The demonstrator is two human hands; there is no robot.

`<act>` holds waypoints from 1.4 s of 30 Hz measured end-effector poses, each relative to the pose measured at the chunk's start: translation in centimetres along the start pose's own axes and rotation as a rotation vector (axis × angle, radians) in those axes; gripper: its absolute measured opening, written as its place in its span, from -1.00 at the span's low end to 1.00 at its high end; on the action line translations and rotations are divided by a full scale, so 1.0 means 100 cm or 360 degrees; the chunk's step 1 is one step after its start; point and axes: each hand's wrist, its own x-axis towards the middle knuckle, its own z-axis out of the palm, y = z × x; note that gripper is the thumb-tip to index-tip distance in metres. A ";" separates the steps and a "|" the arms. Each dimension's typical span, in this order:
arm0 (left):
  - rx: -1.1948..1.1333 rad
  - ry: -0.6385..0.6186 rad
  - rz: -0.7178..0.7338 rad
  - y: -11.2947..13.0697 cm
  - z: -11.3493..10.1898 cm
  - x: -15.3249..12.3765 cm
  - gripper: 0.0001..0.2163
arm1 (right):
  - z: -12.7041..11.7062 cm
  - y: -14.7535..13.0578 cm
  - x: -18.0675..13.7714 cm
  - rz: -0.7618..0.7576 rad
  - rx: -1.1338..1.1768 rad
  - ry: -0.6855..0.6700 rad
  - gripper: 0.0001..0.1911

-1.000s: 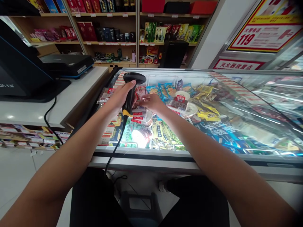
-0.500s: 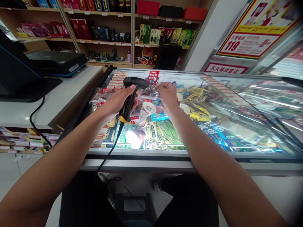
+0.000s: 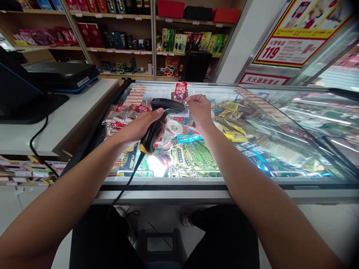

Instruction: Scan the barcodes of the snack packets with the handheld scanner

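Observation:
My left hand (image 3: 147, 125) is wrapped round the handle of a black barcode scanner (image 3: 155, 129) with a yellow-orange base. Its head points right, over the lower part of a clear snack packet (image 3: 181, 91) with a red label. Fingers of my right hand (image 3: 199, 108) pinch that packet at its right edge, above the glass top. A barcode shows near the scanner's head, partly covered by it. Several similar red-labelled packets (image 3: 126, 114) lie on the glass left of my left hand. The scanner's cable (image 3: 130, 179) hangs down over the front edge.
Beneath the glass, the chest freezer (image 3: 179, 182) holds tubs and bright bags. A white counter (image 3: 84, 108) with a black scale (image 3: 64, 74) stands to the left. Stocked shelves (image 3: 120, 52) line the back. A dark stool (image 3: 159, 243) is between my legs.
The scanner has tilted, and its head has moved right and slightly down, nearer the pinched packet's barcode. My right hand keeps its pinch. The view has shifted slightly.

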 end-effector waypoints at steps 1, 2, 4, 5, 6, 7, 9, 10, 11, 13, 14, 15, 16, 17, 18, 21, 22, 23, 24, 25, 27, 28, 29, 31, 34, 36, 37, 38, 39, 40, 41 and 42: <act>-0.0004 0.0002 0.0002 0.000 0.000 0.000 -0.50 | 0.000 0.000 0.000 -0.0003 0.0012 -0.0002 -0.85; -0.0007 0.0001 0.0005 0.000 0.000 0.000 -0.50 | 0.000 -0.001 0.000 -0.0006 0.0010 -0.0006 -0.85; -0.0013 0.0003 0.0015 0.000 0.000 0.000 -0.50 | -0.001 -0.001 0.001 0.0015 -0.0047 -0.0011 -0.85; -0.0017 0.0017 0.0025 0.000 -0.001 0.000 -0.50 | -0.003 0.000 0.002 0.0037 -0.0105 -0.0025 -0.85; -0.0024 0.0042 0.0031 0.000 -0.002 0.001 -0.50 | -0.006 0.001 0.004 0.0059 -0.0179 -0.0035 -0.84; -0.0036 0.0081 0.0035 0.000 -0.003 0.002 -0.51 | -0.010 0.002 0.007 0.0071 -0.0271 -0.0034 -0.80; -0.0075 0.0201 0.0032 0.001 -0.007 0.004 -0.52 | -0.023 0.005 0.015 0.0052 -0.0517 0.0010 -0.65; -0.0099 0.0271 0.0023 0.002 -0.008 0.005 -0.54 | -0.031 0.007 0.020 0.0030 -0.0672 0.0048 -0.56; -0.0120 0.0340 0.0011 0.004 -0.010 0.006 -0.55 | -0.040 0.009 0.024 0.0023 -0.0841 0.0071 -0.49; -0.0153 0.0459 -0.0002 0.006 -0.014 0.007 -0.57 | -0.057 0.013 0.034 0.0102 -0.1159 0.0057 -0.41; -0.0160 0.0497 -0.0009 0.008 -0.015 0.007 -0.58 | -0.065 0.014 0.037 0.0167 -0.1294 0.0022 -0.40; -0.0162 0.0519 -0.0020 0.009 -0.016 0.007 -0.59 | -0.072 0.015 0.041 0.0231 -0.1413 -0.0030 -0.40; -0.0161 0.0531 -0.0032 0.010 -0.017 0.007 -0.60 | -0.077 0.015 0.043 0.0287 -0.1520 -0.0092 -0.40; -0.0164 0.0535 -0.0044 0.011 -0.017 0.006 -0.60 | -0.080 0.013 0.043 0.0327 -0.1627 -0.0151 -0.39; -0.0172 0.0534 -0.0058 0.011 -0.017 0.005 -0.60 | -0.082 0.011 0.043 0.0348 -0.1736 -0.0187 -0.36; -0.0215 0.0540 -0.0073 0.012 -0.015 0.004 -0.58 | -0.074 0.001 0.031 0.0405 -0.1975 -0.0209 -0.14; -0.0221 0.0537 -0.0079 0.012 -0.014 0.004 -0.58 | -0.068 -0.002 0.025 0.0434 -0.1998 -0.0245 -0.02; -0.0212 0.0534 -0.0092 0.013 -0.013 0.004 -0.58 | -0.062 -0.005 0.018 0.0460 -0.1997 -0.0313 0.09; -0.0197 0.0538 -0.0105 0.013 -0.013 0.004 -0.57 | -0.055 -0.008 0.010 0.0482 -0.1981 -0.0418 0.21; -0.0182 0.0542 -0.0119 0.013 -0.012 0.004 -0.57 | -0.049 -0.009 0.003 0.0480 -0.1980 -0.0519 0.31; -0.0171 0.0556 -0.0130 0.013 -0.012 0.004 -0.56 | -0.040 -0.011 -0.009 0.0454 -0.2047 -0.0669 0.42; -0.0176 0.0563 -0.0118 0.013 -0.012 0.004 -0.55 | -0.037 -0.012 -0.013 0.0449 -0.2095 -0.0724 0.42; -0.0184 0.0568 -0.0102 0.013 -0.013 0.004 -0.55 | -0.036 -0.013 -0.015 0.0453 -0.2134 -0.0773 0.38; -0.0196 0.0552 -0.0080 0.013 -0.014 0.003 -0.55 | -0.037 -0.014 -0.015 0.0469 -0.2166 -0.0842 0.25; -0.0203 0.0541 -0.0060 0.014 -0.015 0.003 -0.58 | -0.044 -0.014 -0.008 0.0443 -0.2161 -0.0893 0.08; -0.0196 0.0538 -0.0061 0.015 -0.016 0.003 -0.59 | -0.050 -0.011 -0.002 0.0429 -0.2156 -0.0898 0.04; -0.0189 0.0544 -0.0066 0.015 -0.016 0.003 -0.59 | -0.053 -0.009 0.000 0.0426 -0.2151 -0.0901 0.03; -0.0184 0.0548 -0.0073 0.015 -0.016 0.003 -0.58 | -0.054 -0.008 0.002 0.0422 -0.2149 -0.0899 0.05; -0.0183 0.0557 -0.0074 0.015 -0.016 0.002 -0.57 | -0.055 -0.008 0.002 0.0413 -0.2155 -0.0891 0.10; -0.0179 0.0563 -0.0073 0.015 -0.016 0.002 -0.57 | -0.054 -0.010 0.001 0.0386 -0.2160 -0.0867 0.16; -0.0172 0.0570 -0.0067 0.015 -0.016 0.002 -0.56 | -0.051 -0.012 -0.001 0.0334 -0.2152 -0.0830 0.21; -0.0163 0.0570 -0.0060 0.015 -0.016 0.002 -0.56 | -0.047 -0.017 -0.004 0.0249 -0.2111 -0.0796 0.23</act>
